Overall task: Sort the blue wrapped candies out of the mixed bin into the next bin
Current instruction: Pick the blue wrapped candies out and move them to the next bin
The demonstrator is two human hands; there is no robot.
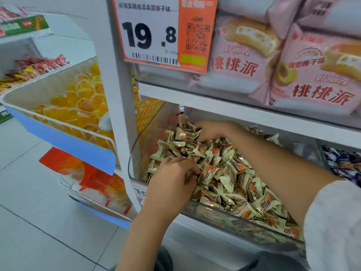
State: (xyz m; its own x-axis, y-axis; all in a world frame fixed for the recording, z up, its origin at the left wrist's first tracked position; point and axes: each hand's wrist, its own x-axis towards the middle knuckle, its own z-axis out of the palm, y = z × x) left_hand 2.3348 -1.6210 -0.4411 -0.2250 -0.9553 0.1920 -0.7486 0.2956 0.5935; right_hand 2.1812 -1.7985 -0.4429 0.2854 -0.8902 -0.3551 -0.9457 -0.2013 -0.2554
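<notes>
Elbow-deep, both hands [172,178] (fingers buried) in candies [230,173]

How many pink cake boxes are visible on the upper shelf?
2 clearly: one pink cake box beside the price tag, another to its right. More packs behind them are blurred.

A white metal shelf post [119,90] stood on pale grey floor tiles [35,222], with a wire basket of orange jelly cups [78,106] left of it.
</notes>
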